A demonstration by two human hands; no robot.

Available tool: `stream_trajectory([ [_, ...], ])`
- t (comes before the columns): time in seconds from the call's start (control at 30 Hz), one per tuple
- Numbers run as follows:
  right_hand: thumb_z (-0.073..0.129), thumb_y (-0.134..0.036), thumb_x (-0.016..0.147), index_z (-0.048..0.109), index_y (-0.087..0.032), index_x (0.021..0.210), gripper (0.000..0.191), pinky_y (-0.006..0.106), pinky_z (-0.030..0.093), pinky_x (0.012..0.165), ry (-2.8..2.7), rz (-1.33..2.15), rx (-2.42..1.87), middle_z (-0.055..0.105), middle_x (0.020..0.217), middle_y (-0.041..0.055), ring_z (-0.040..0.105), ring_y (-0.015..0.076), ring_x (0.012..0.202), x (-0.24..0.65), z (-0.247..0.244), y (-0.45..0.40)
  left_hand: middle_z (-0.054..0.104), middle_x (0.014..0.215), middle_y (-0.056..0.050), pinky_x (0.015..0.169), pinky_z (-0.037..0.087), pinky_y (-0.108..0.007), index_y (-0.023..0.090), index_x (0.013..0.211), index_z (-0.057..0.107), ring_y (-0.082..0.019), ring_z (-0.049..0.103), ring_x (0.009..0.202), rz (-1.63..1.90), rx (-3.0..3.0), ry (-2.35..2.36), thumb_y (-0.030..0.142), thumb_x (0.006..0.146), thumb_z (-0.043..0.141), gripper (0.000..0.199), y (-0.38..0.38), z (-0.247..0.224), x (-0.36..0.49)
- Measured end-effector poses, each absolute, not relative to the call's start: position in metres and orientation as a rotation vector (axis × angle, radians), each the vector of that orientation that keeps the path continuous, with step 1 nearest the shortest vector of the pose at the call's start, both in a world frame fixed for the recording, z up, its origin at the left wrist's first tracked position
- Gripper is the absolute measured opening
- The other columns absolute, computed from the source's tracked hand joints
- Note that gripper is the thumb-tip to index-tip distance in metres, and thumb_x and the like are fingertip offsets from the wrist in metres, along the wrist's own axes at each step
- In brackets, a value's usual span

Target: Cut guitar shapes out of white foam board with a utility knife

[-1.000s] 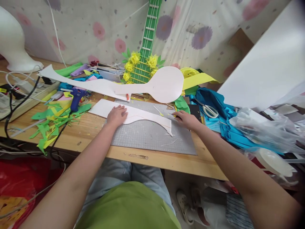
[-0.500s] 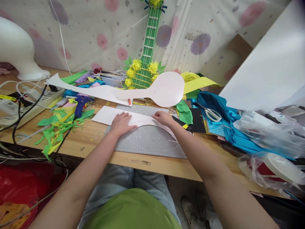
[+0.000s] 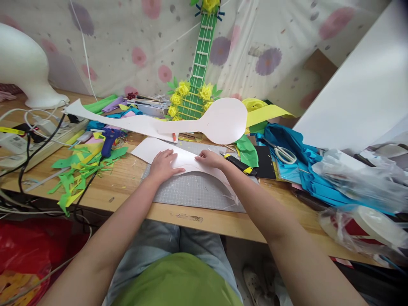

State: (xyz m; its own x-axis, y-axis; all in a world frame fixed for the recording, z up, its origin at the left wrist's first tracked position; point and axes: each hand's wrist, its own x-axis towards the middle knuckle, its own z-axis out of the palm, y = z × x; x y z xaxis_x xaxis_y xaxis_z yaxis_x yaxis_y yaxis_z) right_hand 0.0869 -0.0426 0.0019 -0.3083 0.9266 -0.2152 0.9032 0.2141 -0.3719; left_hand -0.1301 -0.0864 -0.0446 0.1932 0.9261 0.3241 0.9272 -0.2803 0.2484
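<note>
A long white sheet (image 3: 148, 149) with a curved near edge lies over the grey cutting mat (image 3: 191, 193). My left hand (image 3: 164, 165) rests flat on its left part, fingers spread. My right hand (image 3: 211, 160) pinches the sheet's far edge, right of the middle. Right of that hand lies a black and yellow cutter (image 3: 239, 164). Behind the sheet are a white spoon-shaped piece (image 3: 225, 121) and a long white tapered piece (image 3: 127, 123), which overlap.
A blue glue gun (image 3: 110, 140) and green and yellow scraps (image 3: 72, 170) lie left. A green paper guitar (image 3: 197, 72) stands behind. White-handled scissors (image 3: 285, 155) lie on blue paper at right, near plastic bags (image 3: 366, 174). A white foam head (image 3: 25, 63) stands back left.
The white sheet has turned, its right end nearer to me and its left end farther away. My right hand has moved slightly left, and more of the cutter shows.
</note>
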Motion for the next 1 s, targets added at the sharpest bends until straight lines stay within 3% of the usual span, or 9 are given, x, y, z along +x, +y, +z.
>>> stream_trajectory([
  [0.13,0.045,-0.046,0.08,0.055,-0.018,0.082,0.029,0.026,0.037,0.066,-2.244,0.733,-1.55,0.062,0.087,0.004,0.053,0.0159,0.077,0.093,0.014,-0.041,0.044,0.135,-0.008,0.112,0.018,-0.039,0.022,0.122,0.05,-0.023,0.035,0.129,-0.96,-2.176,-1.841,0.052,0.078,0.056,0.054,-0.092,-0.032,-0.129],
  [0.33,0.047,-0.053,0.077,0.051,-0.019,0.077,0.034,0.026,0.037,0.063,-1.928,0.845,-1.369,0.054,0.077,0.0006,0.046,0.0129,0.07,0.119,0.041,-0.027,0.041,0.131,-0.015,0.104,0.032,-0.038,0.018,0.124,0.041,-0.023,0.036,0.127,-1.387,-1.873,-1.799,0.044,0.085,0.048,0.048,-0.095,-0.026,-0.125],
  [0.5,0.05,-0.049,0.076,0.045,-0.02,0.074,0.029,0.024,0.036,0.056,-1.499,0.926,-1.376,0.048,0.068,-0.0024,0.043,0.011,0.062,0.118,0.033,-0.007,0.057,0.104,-0.009,0.085,0.045,-0.031,0.018,0.102,0.052,-0.017,0.057,0.091,-1.756,-2.164,-1.709,0.039,0.085,0.047,0.028,-0.091,-0.029,-0.107],
  [0.57,0.05,-0.045,0.077,0.042,-0.021,0.072,0.025,0.024,0.036,0.056,-1.294,0.872,-1.394,0.045,0.067,-0.0035,0.041,0.0103,0.059,0.111,0.027,0.001,0.061,0.092,-0.005,0.076,0.046,-0.028,0.019,0.094,0.055,-0.014,0.058,0.08,-1.797,-2.466,-1.769,0.04,0.084,0.047,0.025,-0.09,-0.027,-0.093],
  [0.73,0.047,-0.043,0.08,0.04,-0.022,0.073,0.023,0.024,0.038,0.058,-1.088,0.799,-1.373,0.044,0.066,-0.0042,0.042,0.0112,0.059,0.1,0.021,0.011,0.064,0.084,-0.003,0.07,0.045,-0.025,0.016,0.086,0.059,-0.014,0.058,0.076,-1.839,-2.946,-2.022,0.039,0.078,0.054,0.024,-0.086,-0.023,-0.059],
  [1.0,0.04,-0.041,0.085,0.04,-0.022,0.079,0.02,0.028,0.039,0.069,-1.191,0.562,-1.542,0.053,0.077,0.0011,0.052,0.016,0.073,0.1,0.022,-0.002,0.05,0.06,0.003,0.046,0.038,-0.021,0.016,0.073,0.055,-0.01,0.047,0.051,-1.754,-3.173,-2.255,0.04,0.079,0.05,0.025,-0.088,-0.028,-0.044],
])
